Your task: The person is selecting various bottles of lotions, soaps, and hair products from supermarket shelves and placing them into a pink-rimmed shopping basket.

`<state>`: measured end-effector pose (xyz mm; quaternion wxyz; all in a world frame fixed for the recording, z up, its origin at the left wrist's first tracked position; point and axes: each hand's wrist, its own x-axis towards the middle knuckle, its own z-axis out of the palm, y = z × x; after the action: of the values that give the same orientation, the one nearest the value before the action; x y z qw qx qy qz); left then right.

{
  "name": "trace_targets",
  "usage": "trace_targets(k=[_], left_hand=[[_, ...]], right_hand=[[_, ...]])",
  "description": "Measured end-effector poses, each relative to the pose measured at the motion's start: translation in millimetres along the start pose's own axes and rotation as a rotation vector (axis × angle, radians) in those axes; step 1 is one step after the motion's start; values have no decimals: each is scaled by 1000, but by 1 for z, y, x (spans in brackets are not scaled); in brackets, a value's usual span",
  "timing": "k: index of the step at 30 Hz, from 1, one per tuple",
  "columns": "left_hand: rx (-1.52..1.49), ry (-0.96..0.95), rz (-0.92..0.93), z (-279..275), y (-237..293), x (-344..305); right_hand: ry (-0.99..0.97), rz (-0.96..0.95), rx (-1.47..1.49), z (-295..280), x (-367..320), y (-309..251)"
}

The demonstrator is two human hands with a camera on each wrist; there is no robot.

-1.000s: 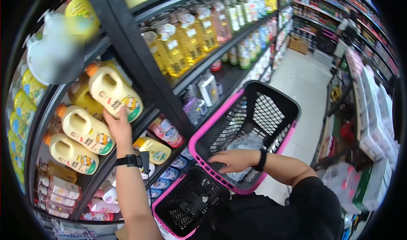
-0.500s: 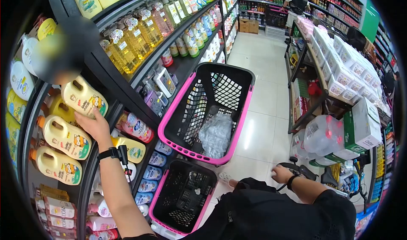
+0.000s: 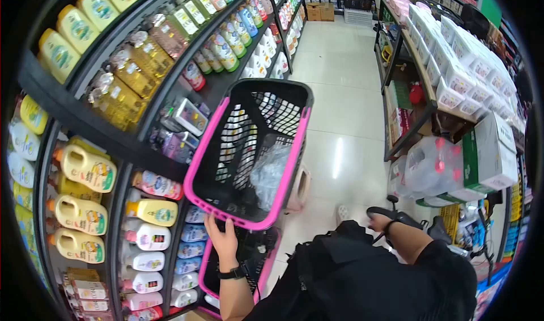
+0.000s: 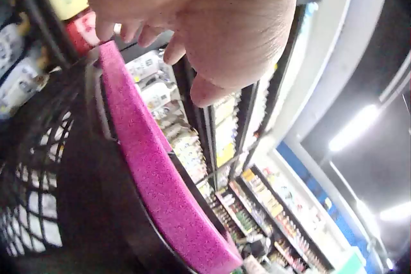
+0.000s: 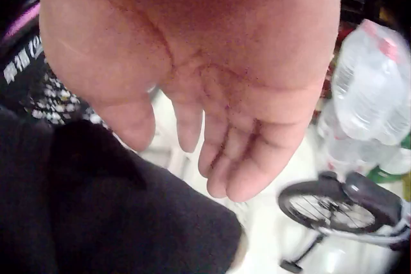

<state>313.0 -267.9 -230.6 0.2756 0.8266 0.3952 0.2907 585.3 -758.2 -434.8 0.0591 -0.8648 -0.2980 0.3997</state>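
Observation:
My left hand [image 3: 222, 239] reaches the near pink rim of a black shopping basket [image 3: 292, 165], fingers spread and fingertips right at the rim. In the left wrist view, that hand [image 4: 199, 23] hangs above the end of the pink rim [image 4: 151, 165], its fingers loosely bent and not wrapped round it. Inside the basket lies a crumpled clear plastic bag [image 3: 269, 176]. Cream jugs [image 3: 88, 168] with orange caps lie on the shelf to the left. Low on the right, my right hand [image 3: 378, 222] hangs with nothing in it; the right wrist view shows its palm [image 5: 205, 75] and relaxed fingers.
A second black basket [image 3: 271, 264] with a pink rim stands below the first. Shelves of bottles [image 3: 150, 236] line the left side. To the right are a rack of white tubs [image 3: 453, 94], large clear bottles [image 3: 433, 165] and a small bicycle [image 5: 334, 206]. Tiled floor [image 3: 328, 111] runs between.
My left hand has left the top cream jug, which now lies on the shelf, and moved right to the basket rim. My right hand came off the basket and hangs lower right.

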Motion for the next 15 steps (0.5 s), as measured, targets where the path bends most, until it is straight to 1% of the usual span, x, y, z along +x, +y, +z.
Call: trace_targets(k=[1, 2, 3, 4, 5, 7, 8, 9, 10, 11, 12, 13, 14, 15], left_hand=[[10, -12, -74, 14, -7, -12], [-66, -4, -99, 32, -8, -21], [-129, 14, -119, 43, -8, -25], [-99, 68, -205, 50, 6, -26], [-178, 132, -221, 63, -7, -26], [-15, 135, -253, 60, 17, -20], [47, 105, -286, 60, 24, -16], [59, 131, -317, 62, 27, -17], [67, 152, -343, 67, 27, -16], [69, 170, -362, 72, 29, -16], [200, 212, -353, 81, 34, -19], [193, 255, -372, 89, 39, -22], [187, 290, -383, 95, 44, -23], [182, 319, -385, 98, 50, -22]], right_hand=[[44, 19, 148, -14, 29, -1], [173, -46, 283, -55, 29, -16], [170, -71, 296, -73, 58, -10], [188, -66, 356, -94, 75, -2], [201, -72, 404, -116, 90, 2], [169, -77, 220, -130, 130, 37], [54, -78, 23, -137, 151, 54], [-43, -73, -179, -143, 168, 69], [-63, -164, -191, -141, 188, 91], [-59, -93, -111, -141, 199, 102], [-55, -133, -150, -152, 198, 97], [-94, -123, -181, -154, 209, 97], [-79, -134, -161, -162, 202, 85], [-108, -507, -559, -118, 262, 132]])
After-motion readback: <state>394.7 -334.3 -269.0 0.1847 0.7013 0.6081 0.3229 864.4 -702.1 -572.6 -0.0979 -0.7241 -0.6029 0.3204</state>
